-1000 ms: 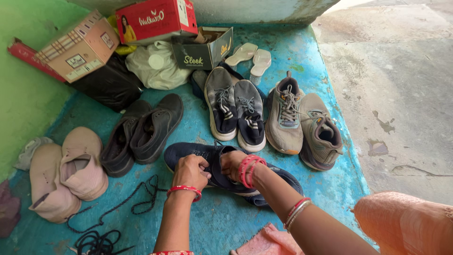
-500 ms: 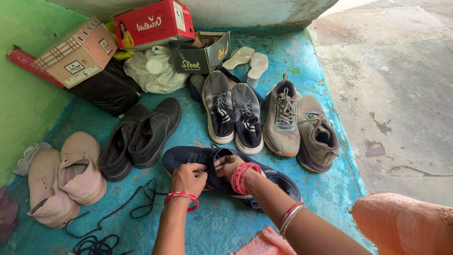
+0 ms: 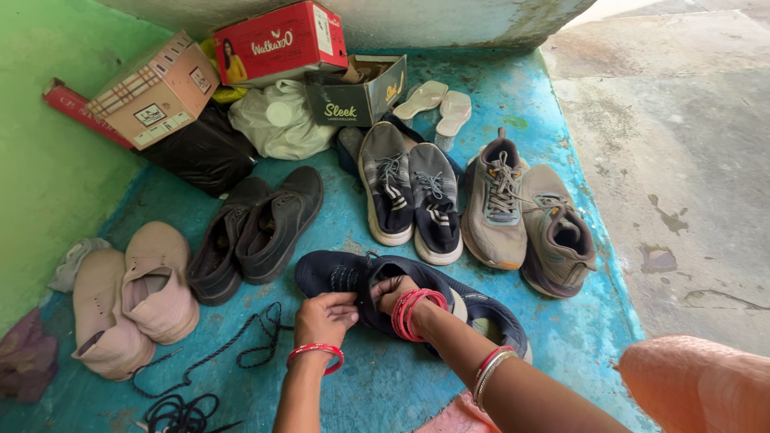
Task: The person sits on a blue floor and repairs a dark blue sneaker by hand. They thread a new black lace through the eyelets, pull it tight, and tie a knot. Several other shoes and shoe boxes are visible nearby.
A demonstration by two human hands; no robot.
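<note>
Two hands work on one navy sneaker (image 3: 345,277) lying on the blue floor (image 3: 561,337). Left hand (image 3: 325,317) pinches the shoe's near edge by the lace area, fingers closed on it. Right hand (image 3: 393,290) is tucked into the shoe's opening, fingers curled on the collar; red bangles on both wrists. Hands sit close together, nearly touching. The second navy sneaker (image 3: 489,321) lies just right of the right hand, partly under the forearm.

Beyond the hands: a pair of grey and navy trainers (image 3: 413,196), and right of them a pair of taupe running shoes (image 3: 525,216). Left of the left hand, near, a pair of black shoes (image 3: 257,228); farther left a pair of pink slip-ons (image 3: 132,293). A loose dark lace (image 3: 233,353) curls on the floor just left of the left wrist.

Far behind: red shoebox (image 3: 281,44), tan shoebox (image 3: 152,92), open dark shoebox (image 3: 357,96), white bag (image 3: 281,120), black bag (image 3: 200,152), pale sandals (image 3: 441,104).
</note>
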